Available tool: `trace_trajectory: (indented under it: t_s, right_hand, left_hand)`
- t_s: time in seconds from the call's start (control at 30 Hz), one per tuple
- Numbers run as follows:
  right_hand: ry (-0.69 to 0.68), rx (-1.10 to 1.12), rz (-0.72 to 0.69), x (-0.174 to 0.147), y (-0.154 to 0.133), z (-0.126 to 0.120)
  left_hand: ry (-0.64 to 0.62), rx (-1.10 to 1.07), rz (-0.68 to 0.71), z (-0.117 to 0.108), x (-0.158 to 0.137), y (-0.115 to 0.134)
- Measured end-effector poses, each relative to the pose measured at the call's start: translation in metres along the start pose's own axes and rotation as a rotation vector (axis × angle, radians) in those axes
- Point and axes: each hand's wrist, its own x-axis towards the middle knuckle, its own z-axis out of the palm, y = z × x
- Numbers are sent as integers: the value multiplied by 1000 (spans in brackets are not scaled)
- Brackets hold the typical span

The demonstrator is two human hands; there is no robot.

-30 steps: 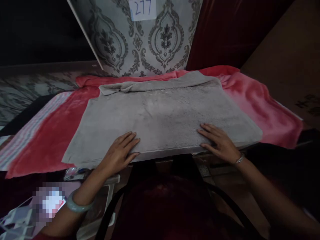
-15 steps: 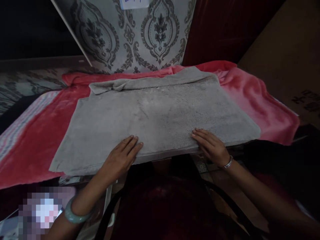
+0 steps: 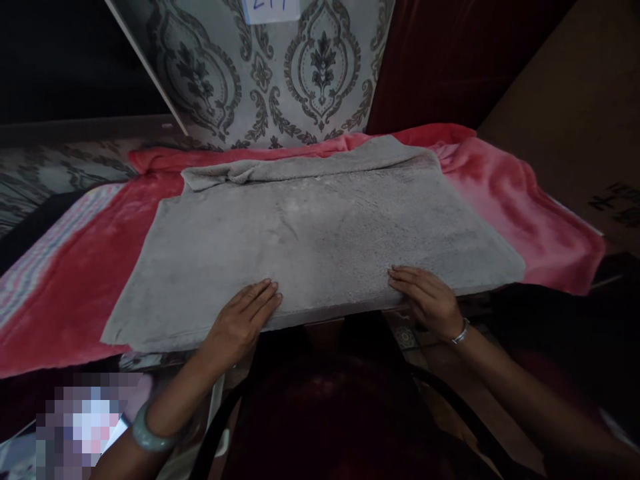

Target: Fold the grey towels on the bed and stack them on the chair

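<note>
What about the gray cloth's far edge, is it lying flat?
No, the gray cloth lies in a raised, rumpled fold along that edge.

The left hand [image 3: 243, 319] and the right hand [image 3: 431, 303] lie with extended fingers on a grey cloth [image 3: 320, 233], near its front edge and well apart from each other. The cloth is spread over a red blanket [image 3: 110, 260], and its far side makes a loose fold. A green bangle [image 3: 147, 432] is on the left arm, a silver bracelet [image 3: 461, 331] on the right wrist.
</note>
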Motion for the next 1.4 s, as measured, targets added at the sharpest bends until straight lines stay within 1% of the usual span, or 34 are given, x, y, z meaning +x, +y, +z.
trace_trajectory:
  t_s: [0.1, 0.23, 0.3, 0.37, 0.43, 0.5, 0.6, 0.67, 0.73, 0.8, 0.87, 0.93, 1.0, 1.07, 1.2, 1.3, 1.4]
  right_hand:
    - [23, -10, -4, -3, 0, 4]
    - [49, -36, -34, -5, -2, 5]
    - [57, -51, -40, -7, -5, 2]
    - [52, -46, -45, -8, -7, -3]
    - [37, -27, -40, -6, -6, -12]
    - [14, -42, 17, 2, 0, -20]
    - [-49, -145, 170, 26, 21, -25]
    - [-128, -229, 254, 44, 39, -20]
    - [-247, -316, 320, 57, 56, -12]
    - [-395, -392, 375, 62, 66, -3]
    - [-521, -432, 412, 59, 69, 3]
    - [-578, -446, 425, 52, 67, 6]
    - [-580, -459, 428, 44, 63, 3]
    - [-572, -480, 444, 38, 60, -2]
    - [-551, -542, 542, 28, 59, -14]
    - [-476, -621, 648, 13, 59, -21]
    - [-367, -692, 715, -8, 58, -30]
  left_hand:
    - [72, 5, 36, 3, 0, 3]
    - [99, 33, 42, 6, -2, 8]
    - [136, 28, 54, 5, -6, 12]
    - [174, 2, 57, -1, -11, 15]
    - [195, -35, 40, -12, -13, 15]
    - [186, -62, -9, -24, -8, 8]
    - [99, -43, -120, -34, 15, -12]
    - [1, -13, -182, -30, 35, -28]
    - [-114, 3, -208, -19, 53, -41]
    - [-223, 4, -201, -5, 62, -50]
    - [-309, -9, -176, 8, 61, -54]
    - [-346, -22, -151, 16, 55, -55]
    - [-328, -22, -132, 20, 48, -56]
    - [-282, -14, -115, 21, 44, -58]
    - [-211, 13, -84, 25, 42, -64]
    - [-166, 31, -52, 31, 41, -69]
    - [-148, 34, -52, 36, 39, -73]
